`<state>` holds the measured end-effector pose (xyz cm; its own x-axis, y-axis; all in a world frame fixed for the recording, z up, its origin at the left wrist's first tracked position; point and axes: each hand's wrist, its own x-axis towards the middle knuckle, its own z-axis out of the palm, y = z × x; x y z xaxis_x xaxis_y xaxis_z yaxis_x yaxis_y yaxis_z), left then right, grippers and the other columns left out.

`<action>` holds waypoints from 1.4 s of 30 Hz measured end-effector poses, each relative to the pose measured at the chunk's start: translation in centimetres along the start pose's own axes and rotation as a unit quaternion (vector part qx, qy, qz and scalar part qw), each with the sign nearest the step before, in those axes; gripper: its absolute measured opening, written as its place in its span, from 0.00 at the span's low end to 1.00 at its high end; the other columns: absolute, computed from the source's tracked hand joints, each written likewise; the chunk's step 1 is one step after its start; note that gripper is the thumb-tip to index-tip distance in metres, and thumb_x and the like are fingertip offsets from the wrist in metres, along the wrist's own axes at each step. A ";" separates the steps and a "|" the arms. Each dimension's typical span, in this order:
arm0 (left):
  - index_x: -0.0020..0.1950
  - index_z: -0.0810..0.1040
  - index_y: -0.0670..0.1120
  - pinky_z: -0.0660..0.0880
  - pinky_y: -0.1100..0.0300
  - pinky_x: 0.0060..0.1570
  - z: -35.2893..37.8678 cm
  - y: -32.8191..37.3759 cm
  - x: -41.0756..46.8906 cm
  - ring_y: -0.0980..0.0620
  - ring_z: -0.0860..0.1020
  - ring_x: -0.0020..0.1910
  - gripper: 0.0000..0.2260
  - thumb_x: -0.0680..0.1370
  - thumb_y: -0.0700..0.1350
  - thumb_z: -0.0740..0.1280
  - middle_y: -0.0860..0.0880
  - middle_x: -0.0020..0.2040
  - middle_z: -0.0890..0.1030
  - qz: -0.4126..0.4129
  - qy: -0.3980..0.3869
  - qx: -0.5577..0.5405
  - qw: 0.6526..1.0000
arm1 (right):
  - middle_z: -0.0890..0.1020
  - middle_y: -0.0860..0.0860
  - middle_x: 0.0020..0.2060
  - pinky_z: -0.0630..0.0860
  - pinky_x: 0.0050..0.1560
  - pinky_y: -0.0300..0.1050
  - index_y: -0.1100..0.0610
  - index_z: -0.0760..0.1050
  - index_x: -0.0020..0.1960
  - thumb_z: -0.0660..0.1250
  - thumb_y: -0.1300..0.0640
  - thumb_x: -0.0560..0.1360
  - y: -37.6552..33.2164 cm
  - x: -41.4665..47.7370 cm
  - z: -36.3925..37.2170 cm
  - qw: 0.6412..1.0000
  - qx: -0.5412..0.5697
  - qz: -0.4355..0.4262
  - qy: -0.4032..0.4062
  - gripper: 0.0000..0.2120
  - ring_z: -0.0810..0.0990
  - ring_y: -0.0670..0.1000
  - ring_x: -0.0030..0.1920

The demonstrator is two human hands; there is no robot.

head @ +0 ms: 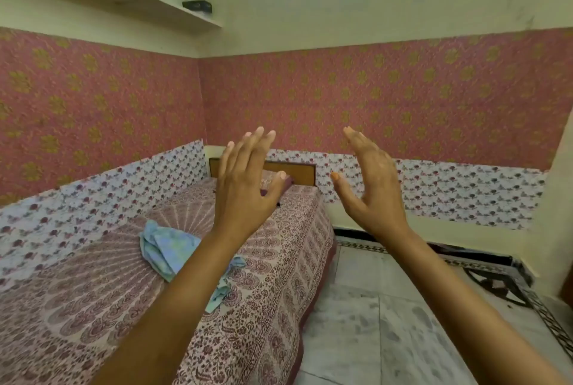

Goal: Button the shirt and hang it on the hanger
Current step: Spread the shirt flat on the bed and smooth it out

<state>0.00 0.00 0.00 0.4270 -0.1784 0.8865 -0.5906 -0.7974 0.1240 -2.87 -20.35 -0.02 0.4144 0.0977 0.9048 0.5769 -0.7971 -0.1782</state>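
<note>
The shirt [167, 248], a light blue and crumpled cloth, lay on the bed [93, 307], below both hands and to the left of them. It was not spread flat; it was bunched, and its long axis ran slantwise, from its upper end far from the person toward a lower tail nearer to the edge of the bed. The left forearm passed over this lower part and hid some of it, so I could not tell if any button was closed already.

The left hand [245, 186] was the nearer one to the shirt, because it was raised almost directly above and a little to the right of it. The right hand [372, 186] was well apart from the shirt, held over the floor [387, 322] beside the bed. Both hands were up in the air, spread, fingers loosely apart and palms turned toward each other, holding nothing and touching nothing.

In my judgement the task was at its beginning: the hands needed to go down and to the left, the left one arriving first at the shirt. No hanger was clear to see; a small dark thing lay on the bed just under the left thumb, but it was too little to name.
</note>
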 end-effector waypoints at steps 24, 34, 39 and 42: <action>0.70 0.63 0.51 0.59 0.44 0.71 29.3 -4.6 -5.1 0.52 0.64 0.70 0.24 0.74 0.53 0.58 0.48 0.70 0.69 -0.205 -0.129 -0.032 0.970 | 0.77 0.53 0.62 0.71 0.61 0.52 0.57 0.67 0.68 0.61 0.53 0.75 26.1 -6.9 17.8 0.969 0.142 0.121 -0.159 0.23 0.72 0.47 0.61; 0.72 0.60 0.53 0.50 0.54 0.72 38.9 -14.9 -3.2 0.60 0.55 0.70 0.26 0.74 0.57 0.55 0.52 0.73 0.63 -0.251 -0.179 -0.026 0.951 | 0.73 0.47 0.63 0.70 0.64 0.56 0.53 0.66 0.69 0.58 0.49 0.75 32.3 -4.4 30.9 0.947 0.160 0.166 -0.222 0.24 0.69 0.44 0.63; 0.72 0.62 0.51 0.55 0.51 0.72 43.3 -21.3 -1.2 0.57 0.58 0.70 0.26 0.74 0.56 0.55 0.51 0.72 0.65 -0.273 -0.191 -0.034 0.942 | 0.74 0.50 0.65 0.69 0.66 0.56 0.52 0.65 0.70 0.56 0.45 0.74 35.5 -1.9 38.3 0.933 0.149 0.193 -0.265 0.25 0.68 0.43 0.63; 0.72 0.63 0.49 0.57 0.47 0.73 45.8 -24.8 -0.3 0.51 0.62 0.72 0.28 0.74 0.57 0.54 0.49 0.72 0.66 -0.289 -0.211 -0.011 0.934 | 0.74 0.51 0.66 0.66 0.66 0.52 0.53 0.65 0.70 0.56 0.45 0.74 37.5 -0.7 42.2 0.924 0.157 0.209 -0.279 0.26 0.68 0.45 0.64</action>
<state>45.87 -6.60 -23.73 0.9080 0.0625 0.4143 -0.1900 -0.8199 0.5401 48.12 -25.16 -23.64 0.8947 0.1821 0.4078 0.4243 -0.6317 -0.6488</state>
